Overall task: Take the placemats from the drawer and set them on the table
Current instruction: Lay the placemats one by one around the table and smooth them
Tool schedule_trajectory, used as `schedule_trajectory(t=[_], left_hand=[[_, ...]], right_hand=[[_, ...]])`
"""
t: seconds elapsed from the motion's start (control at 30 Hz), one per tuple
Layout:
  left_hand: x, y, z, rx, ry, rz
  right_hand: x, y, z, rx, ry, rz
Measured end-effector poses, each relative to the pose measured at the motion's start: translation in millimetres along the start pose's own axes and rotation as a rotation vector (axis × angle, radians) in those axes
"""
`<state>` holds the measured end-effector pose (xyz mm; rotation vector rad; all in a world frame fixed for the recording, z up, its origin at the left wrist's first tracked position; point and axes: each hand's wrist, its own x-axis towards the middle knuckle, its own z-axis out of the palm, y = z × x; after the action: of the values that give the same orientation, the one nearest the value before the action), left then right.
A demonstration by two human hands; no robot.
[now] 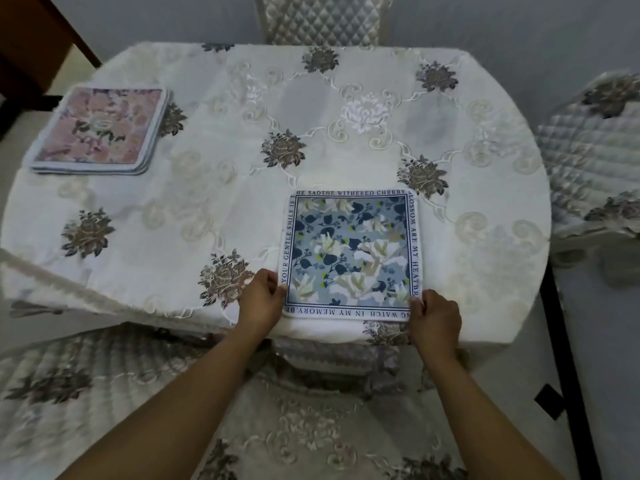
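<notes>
A square blue floral placemat (351, 252) with a lettered border lies flat on the table (242, 188) near its front edge. My left hand (261, 299) pinches the mat's near left corner. My right hand (434, 318) pinches its near right corner. A stack of pink floral placemats (100, 129) rests at the table's far left. No drawer is in view.
An embroidered white cloth with grey flowers covers the table. Quilted chairs stand at the far side (323, 19), at the right (592, 161) and right below me (294, 427). Dark wooden furniture (31, 46) stands at the far left.
</notes>
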<state>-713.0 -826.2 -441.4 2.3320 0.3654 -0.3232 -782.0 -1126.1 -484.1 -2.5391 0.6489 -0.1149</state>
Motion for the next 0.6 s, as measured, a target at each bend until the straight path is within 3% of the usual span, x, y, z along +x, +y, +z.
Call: schedule_trajectory(t=[0.2, 0.33, 0.4, 0.5, 0.6], left_hand=[[3.3, -4.1, 11.9, 0.017, 0.083, 0.02], [-2.7, -5.7, 26.4, 0.275, 0.182, 0.284], [-10.8, 3.4, 40.8, 0.311, 0.122, 0.422], [-18.4, 18.1, 70.0, 0.367, -0.005, 0.595], [-14.7, 25.6, 91.6, 0.455, -0.099, 0.63]], right_hand=[[-9.1, 7.8, 4.7, -0.099, 0.02, 0.01], [-13.1, -5.4, 2.2, -0.09, 0.129, 0.068], [-17.4, -20.5, 7.3, -0.092, 0.116, -0.084], [-21.0, -50.2, 28.6, -0.126, -0.041, -0.326], [-16.7, -74.8, 49.6, -0.171, -0.217, -0.419]])
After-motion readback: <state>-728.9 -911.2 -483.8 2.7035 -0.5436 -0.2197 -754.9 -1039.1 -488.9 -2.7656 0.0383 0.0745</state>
